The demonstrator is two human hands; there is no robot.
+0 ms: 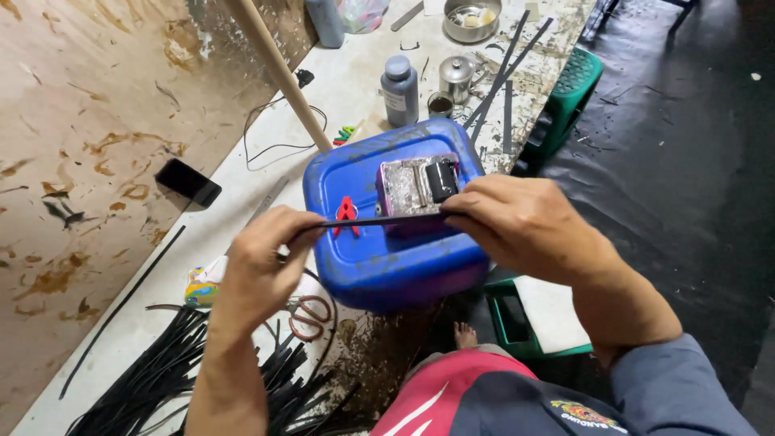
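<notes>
- Now, the left hand [262,258] pinched one end of a thin black strip [379,220].
- The right hand [517,222] gripped the other end.
- The strip stretched level between both fists, above the blue jug [387,266].

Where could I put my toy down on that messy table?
There is bare table between the black phone and the blue jug. It is crowded near the black strips, the scissors and the far pots.

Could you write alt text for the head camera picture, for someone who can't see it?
Two hands, left and right, hold a thin black strip level between them above a blue plastic container on a paint-stained workbench. A pile of black strips and scissors lie nearby.
</notes>
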